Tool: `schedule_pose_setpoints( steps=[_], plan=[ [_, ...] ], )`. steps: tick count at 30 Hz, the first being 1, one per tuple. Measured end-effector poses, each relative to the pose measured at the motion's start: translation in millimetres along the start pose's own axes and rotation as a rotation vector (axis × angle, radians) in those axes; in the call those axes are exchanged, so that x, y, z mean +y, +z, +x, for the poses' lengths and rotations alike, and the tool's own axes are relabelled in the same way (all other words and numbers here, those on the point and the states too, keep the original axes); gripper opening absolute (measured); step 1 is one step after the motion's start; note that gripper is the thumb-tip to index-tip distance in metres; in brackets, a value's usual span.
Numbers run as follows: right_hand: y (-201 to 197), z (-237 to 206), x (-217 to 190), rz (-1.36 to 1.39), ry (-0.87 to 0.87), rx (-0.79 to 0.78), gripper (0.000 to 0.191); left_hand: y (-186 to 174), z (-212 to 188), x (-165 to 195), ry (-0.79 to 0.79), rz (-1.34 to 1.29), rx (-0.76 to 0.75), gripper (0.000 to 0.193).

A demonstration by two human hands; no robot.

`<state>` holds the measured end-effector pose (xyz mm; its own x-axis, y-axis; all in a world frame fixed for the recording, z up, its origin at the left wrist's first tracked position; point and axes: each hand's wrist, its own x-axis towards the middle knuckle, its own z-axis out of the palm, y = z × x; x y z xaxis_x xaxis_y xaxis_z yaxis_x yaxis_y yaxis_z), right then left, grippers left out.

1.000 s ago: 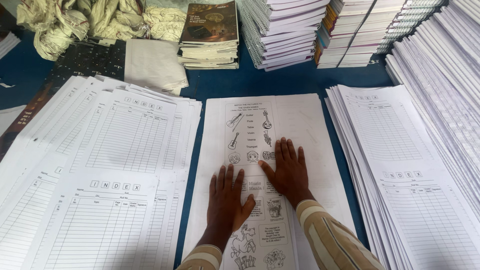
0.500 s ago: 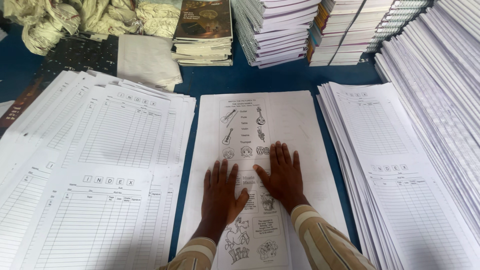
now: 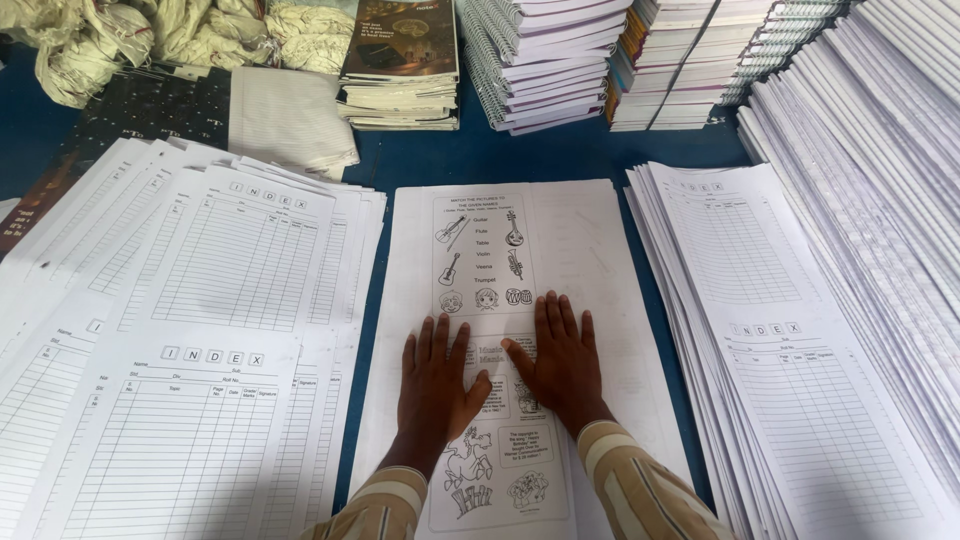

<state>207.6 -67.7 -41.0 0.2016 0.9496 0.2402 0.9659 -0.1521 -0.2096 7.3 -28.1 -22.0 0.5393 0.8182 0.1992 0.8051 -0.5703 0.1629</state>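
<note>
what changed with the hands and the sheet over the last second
Almost nothing. Both hands, left hand and right hand, stay flat side by side on the picture worksheet; nothing was taken hold of or let go. Only the view shifted slightly. The ruled index sheets and spiral notebooks lie unchanged.

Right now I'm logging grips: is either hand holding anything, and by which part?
Nothing is gripped. The left hand and right hand lie flat, palms down, on the middle of the picture worksheet.
</note>
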Motion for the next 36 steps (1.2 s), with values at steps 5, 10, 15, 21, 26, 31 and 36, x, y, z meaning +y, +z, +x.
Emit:
schedule_pose_setpoints(
  steps=[5,10,15,21,26,31,36],
  plan=[
    [-1,-6,-2,0.02,0.022,-0.036,0.091,0,1,0,0.003,0.014,0.003,0.076],
    [-1,-13,-4,0.012,0.013,-0.019,0.091,0,2,-2,0.01,0.023,0.004,0.076],
    [0,-20,-5,0.006,-0.002,-0.007,0.09,1,2,-3,0.012,0.026,0.007,0.077],
    [-2,-28,-5,0.023,0.004,-0.014,0.089,1,4,-4,0.015,0.032,0.027,0.076],
    [-1,-34,-7,0.036,0.006,-0.015,0.088,-2,4,-3,0.01,0.046,0.013,0.077],
    [0,-42,-7,0.037,-0.006,-0.004,0.088,-4,8,-1,-0.011,0.06,-0.047,0.078],
    [-2,-50,-6,0.022,0.001,-0.025,0.087,-4,8,0,-0.023,0.062,-0.067,0.078]
  ],
)
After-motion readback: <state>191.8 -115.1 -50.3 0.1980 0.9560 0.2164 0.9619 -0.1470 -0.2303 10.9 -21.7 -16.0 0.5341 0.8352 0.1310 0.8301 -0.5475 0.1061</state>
